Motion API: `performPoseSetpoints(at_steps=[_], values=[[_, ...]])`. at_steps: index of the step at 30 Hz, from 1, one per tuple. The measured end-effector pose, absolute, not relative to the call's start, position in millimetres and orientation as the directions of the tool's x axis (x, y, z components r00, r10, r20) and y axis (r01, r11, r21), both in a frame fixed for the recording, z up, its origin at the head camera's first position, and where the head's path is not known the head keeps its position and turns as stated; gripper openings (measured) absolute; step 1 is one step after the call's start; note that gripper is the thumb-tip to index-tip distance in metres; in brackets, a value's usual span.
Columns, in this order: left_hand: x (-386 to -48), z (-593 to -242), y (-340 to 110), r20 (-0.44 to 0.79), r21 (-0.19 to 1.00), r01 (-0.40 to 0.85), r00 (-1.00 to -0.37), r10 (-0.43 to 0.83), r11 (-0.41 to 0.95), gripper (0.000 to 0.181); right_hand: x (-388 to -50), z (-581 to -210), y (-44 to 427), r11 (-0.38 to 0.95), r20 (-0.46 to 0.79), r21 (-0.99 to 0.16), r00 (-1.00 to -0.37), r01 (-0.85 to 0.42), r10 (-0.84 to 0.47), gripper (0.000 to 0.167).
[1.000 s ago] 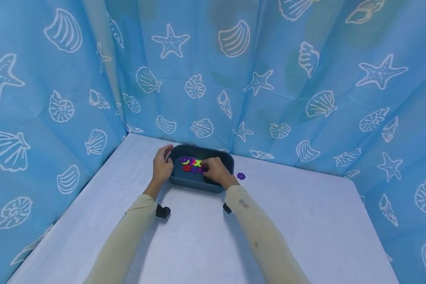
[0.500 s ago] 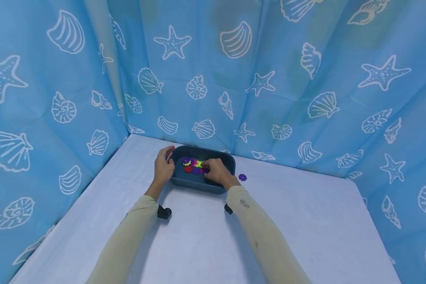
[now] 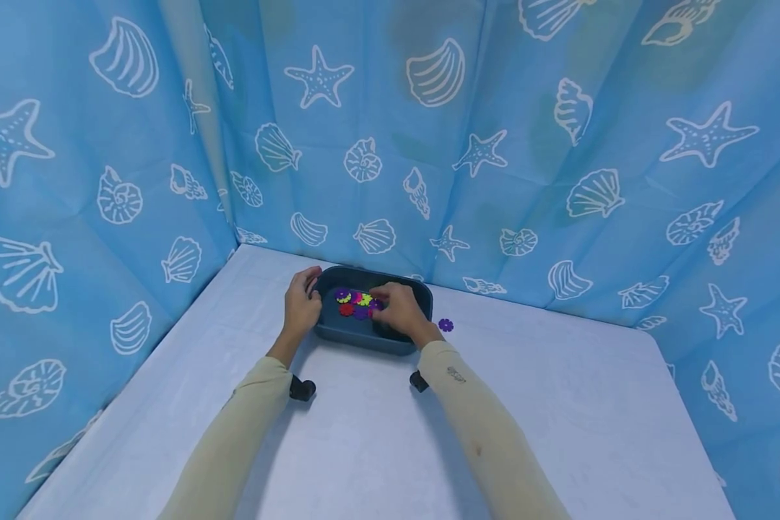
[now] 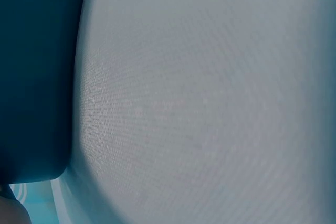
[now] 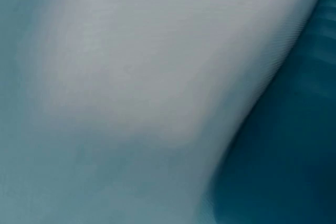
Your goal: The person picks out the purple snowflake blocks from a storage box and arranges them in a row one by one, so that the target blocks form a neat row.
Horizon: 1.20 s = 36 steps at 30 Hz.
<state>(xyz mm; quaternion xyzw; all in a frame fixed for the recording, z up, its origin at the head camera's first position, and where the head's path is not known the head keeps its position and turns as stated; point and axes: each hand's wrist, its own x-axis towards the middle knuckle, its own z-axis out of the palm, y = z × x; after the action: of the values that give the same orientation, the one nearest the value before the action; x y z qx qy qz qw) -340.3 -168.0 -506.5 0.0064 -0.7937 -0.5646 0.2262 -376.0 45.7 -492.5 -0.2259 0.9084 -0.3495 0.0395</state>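
In the head view, a dark blue-grey plastic bin [image 3: 364, 339] stands near the back of the table. My left hand [image 3: 301, 307] grips its left end. A fingertip [image 4: 13, 211] of that hand shows in the left wrist view's lower corner, beside the bin wall [image 4: 37, 77]. Reaching over the right end, my right hand [image 3: 399, 310] pinches a purple interlocking disc [image 3: 375, 306], partly hidden, with pink beside it. Several flower-shaped discs lie left of those fingers: a red disc [image 3: 347, 310], a yellow disc [image 3: 365, 299] and purple ones. The right wrist view shows only bin wall [image 5: 289, 145] and cloth.
One purple disc [image 3: 445, 325] lies on the white-covered table [image 3: 364, 433], just right of the bin. A blue shell-print curtain [image 3: 390, 144] hangs close behind the bin and along the sides. Black wrist mounts [image 3: 302, 389] jut from under both sleeves.
My right hand has risen slightly at the bin's right end, and more of the purple disc shows at its fingertips. The left hand keeps its hold; the whole view has shifted a little.
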Motion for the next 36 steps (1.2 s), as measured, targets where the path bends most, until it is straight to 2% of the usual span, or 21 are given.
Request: performPoseSetpoints(at_steps=[10,16,22,31,36], values=[[-342.6,-508.8,-167.4,0.353,0.892,0.235,-0.895,-0.272,0.386,0.051,-377.6,-472.4,66.3,0.579,0.23,-0.666,-0.868,-0.47,-0.44,0.041],[-341.5,-507.6,-167.8,0.368,0.89,0.252,-0.889,-0.273,0.379,0.051,-377.4,-453.6,94.6,0.603,0.25,-0.655,-0.884,-0.455,-0.396,0.043],[-342.1,-508.9,-168.3,0.364,0.891,0.247,-0.89,-0.276,0.38,0.051,-377.7,-450.0,135.0,0.645,0.277,-0.624,-0.896,-0.442,-0.347,0.043],[-341.4,-507.9,-167.7,0.35,0.892,0.227,-0.893,-0.283,0.39,0.05,-368.4,-463.4,183.4,0.722,0.134,-0.644,-0.966,-0.254,-0.22,0.044],[-340.9,-507.1,-166.0,0.345,0.895,0.225,-0.896,-0.278,0.385,0.05,-363.0,-477.5,198.2,0.74,0.051,-0.648,-0.98,-0.18,-0.194,0.044]])
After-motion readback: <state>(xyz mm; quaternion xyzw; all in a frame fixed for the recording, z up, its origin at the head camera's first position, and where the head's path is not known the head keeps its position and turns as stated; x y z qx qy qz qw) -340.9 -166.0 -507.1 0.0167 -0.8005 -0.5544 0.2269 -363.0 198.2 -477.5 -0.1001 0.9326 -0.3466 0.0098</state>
